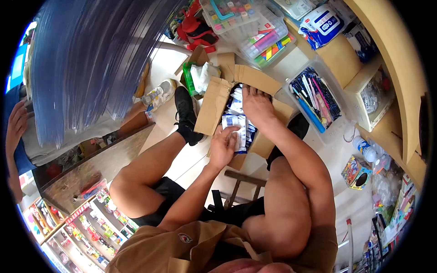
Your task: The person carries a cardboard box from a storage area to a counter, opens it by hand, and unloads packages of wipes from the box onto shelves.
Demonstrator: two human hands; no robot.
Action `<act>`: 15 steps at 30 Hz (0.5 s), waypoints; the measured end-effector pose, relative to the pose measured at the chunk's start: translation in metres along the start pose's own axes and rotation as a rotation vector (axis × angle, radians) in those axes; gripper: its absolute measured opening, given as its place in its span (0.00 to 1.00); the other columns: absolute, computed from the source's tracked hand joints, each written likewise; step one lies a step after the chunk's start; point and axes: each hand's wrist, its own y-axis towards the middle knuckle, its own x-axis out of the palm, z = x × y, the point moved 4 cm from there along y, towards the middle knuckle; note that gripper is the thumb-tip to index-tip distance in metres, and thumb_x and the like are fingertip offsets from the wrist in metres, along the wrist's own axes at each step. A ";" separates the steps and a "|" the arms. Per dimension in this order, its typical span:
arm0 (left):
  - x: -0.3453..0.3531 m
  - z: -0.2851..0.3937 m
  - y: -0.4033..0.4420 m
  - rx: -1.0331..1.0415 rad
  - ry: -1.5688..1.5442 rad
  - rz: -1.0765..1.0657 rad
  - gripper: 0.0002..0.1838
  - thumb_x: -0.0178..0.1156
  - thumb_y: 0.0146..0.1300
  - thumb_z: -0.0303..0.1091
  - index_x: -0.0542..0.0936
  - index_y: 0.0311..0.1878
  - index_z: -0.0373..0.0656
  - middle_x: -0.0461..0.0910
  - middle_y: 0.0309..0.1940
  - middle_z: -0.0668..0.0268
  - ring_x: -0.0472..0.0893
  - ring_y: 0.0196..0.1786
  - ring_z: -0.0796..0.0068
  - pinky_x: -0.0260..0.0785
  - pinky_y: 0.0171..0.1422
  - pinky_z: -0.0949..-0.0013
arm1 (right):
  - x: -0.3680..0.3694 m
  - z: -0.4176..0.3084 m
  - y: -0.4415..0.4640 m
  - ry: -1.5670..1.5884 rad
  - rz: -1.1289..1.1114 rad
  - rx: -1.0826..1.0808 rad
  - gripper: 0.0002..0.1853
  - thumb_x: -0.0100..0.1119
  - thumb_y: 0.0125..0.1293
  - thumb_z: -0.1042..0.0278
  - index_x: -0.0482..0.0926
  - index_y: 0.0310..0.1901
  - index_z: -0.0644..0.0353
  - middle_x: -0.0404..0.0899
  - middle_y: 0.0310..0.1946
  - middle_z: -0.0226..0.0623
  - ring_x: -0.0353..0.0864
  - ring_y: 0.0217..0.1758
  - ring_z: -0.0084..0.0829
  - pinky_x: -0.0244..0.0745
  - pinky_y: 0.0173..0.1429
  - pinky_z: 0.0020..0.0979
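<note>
a box (211,107) lies open beneath the right hand (258,109), fingers close together, any grip hidden, while the left hand (221,148) pinches a packet (234,120) over its near side, probably light, soft, slippery, best held by an edge.

My tiled floor (177,159) bears directly an open cardboard box (211,107) between my black shoes (184,109), a clear bin of pens (314,98) beyond it, and, farther to the right, a colorfully printed box (357,172) and a plastic bottle (365,149).
</note>
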 end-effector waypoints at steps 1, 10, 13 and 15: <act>-0.001 0.000 0.000 -0.029 -0.011 -0.013 0.11 0.59 0.70 0.25 0.85 0.52 0.45 0.76 0.39 0.55 0.79 0.46 0.55 0.71 0.53 0.60 | -0.002 0.001 0.002 0.035 -0.029 -0.032 0.24 0.49 0.67 0.72 0.68 0.63 0.74 0.77 0.57 0.65 0.81 0.58 0.59 0.77 0.62 0.51; 0.001 -0.006 -0.002 0.002 -0.010 0.050 0.06 0.59 0.71 0.27 0.84 0.47 0.41 0.79 0.40 0.55 0.80 0.46 0.55 0.71 0.53 0.60 | -0.035 0.014 0.002 0.198 -0.315 -0.124 0.31 0.58 0.61 0.74 0.64 0.66 0.71 0.80 0.51 0.67 0.83 0.52 0.62 0.80 0.57 0.53; 0.007 -0.017 -0.006 -0.018 -0.015 0.066 0.06 0.59 0.69 0.25 0.83 0.45 0.41 0.80 0.41 0.54 0.81 0.48 0.54 0.71 0.54 0.60 | -0.028 0.010 0.004 0.277 -0.389 -0.078 0.33 0.56 0.62 0.75 0.61 0.70 0.68 0.75 0.58 0.71 0.80 0.57 0.65 0.78 0.60 0.54; 0.008 -0.023 -0.006 -0.018 -0.056 0.084 0.07 0.58 0.66 0.23 0.83 0.44 0.41 0.79 0.42 0.54 0.81 0.49 0.52 0.71 0.54 0.59 | -0.016 0.013 0.009 0.300 -0.390 -0.068 0.34 0.56 0.62 0.75 0.60 0.71 0.66 0.73 0.60 0.72 0.79 0.60 0.65 0.77 0.62 0.55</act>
